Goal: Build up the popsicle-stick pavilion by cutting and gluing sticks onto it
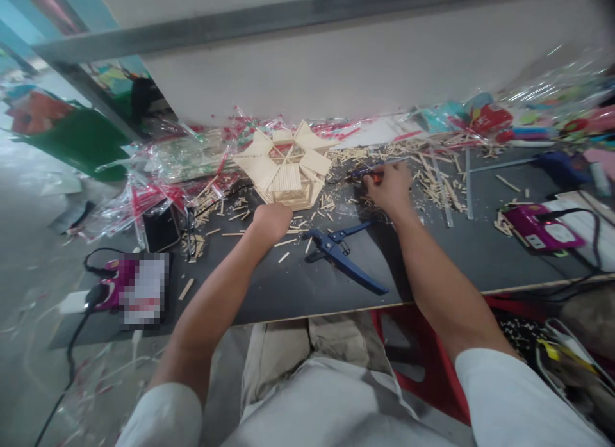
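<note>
A pale wooden-stick model (288, 168) with star-like pointed roof panels stands on the dark table. My left hand (273, 221) is closed at its front left edge; the fingers face away, so what they hold is hidden. To the right of the model, my right hand (391, 186) reaches down with its fingers closed around a dark tool (373, 175) that has an orange-red spot; most of it is covered. Between my forearms lies a blue hand cutter (343, 255), its handles spread. Loose short sticks (287, 242) are scattered around the model.
Plastic wrappers (192, 152) and stick offcuts (355, 154) line the back. On the left are a phone (161, 228) and a purple power strip (114, 284); on the right, another purple power strip (542, 227) with cables and a blue glue gun (560, 168). A green bin (77, 139) stands beyond.
</note>
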`<state>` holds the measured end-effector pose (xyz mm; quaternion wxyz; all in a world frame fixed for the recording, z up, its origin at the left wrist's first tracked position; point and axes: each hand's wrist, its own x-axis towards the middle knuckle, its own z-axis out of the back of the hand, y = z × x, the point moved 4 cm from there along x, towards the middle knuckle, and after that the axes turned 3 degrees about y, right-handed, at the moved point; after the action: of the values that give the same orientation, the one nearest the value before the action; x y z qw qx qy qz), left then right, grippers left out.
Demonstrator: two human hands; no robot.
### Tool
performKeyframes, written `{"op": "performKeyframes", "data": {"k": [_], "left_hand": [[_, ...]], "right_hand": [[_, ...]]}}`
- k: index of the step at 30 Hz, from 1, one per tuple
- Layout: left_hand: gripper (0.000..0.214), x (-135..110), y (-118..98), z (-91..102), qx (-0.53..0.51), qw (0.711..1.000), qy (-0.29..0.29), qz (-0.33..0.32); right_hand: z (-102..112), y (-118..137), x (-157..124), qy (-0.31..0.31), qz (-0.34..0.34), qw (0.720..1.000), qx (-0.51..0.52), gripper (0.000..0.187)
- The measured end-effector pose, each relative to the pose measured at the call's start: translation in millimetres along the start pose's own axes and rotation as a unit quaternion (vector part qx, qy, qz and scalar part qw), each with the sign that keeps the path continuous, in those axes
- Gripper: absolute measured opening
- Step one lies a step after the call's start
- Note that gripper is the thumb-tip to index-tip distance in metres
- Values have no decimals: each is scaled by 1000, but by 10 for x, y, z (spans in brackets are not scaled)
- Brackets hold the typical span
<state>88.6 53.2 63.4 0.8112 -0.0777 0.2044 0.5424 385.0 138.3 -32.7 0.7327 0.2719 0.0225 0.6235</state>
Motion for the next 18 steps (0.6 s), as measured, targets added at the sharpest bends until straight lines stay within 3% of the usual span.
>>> {"op": "performKeyframes", "data": {"k": [5,10,12,14,18], "left_hand": [[34,-18,5,-19,0,1000,9,-8],[38,-281,-60,139,0,1000,-5,-9],[40,-402,-128,255,-19,997,-49,-54],[36,-466,-224,313,-51,989,-55,-130],[29,-350,-396,245,-177,951,-86,-240]], "right_hand": [[-5,-26,32,2,8,1000,5,38],[54,-10,58,-18,0,1000,20,50],[89,33,41,-32,7,999,33,49],[113,106,6,-32,24,998,42,45],[159,278,-70,-9,49,997,51,35]]}}
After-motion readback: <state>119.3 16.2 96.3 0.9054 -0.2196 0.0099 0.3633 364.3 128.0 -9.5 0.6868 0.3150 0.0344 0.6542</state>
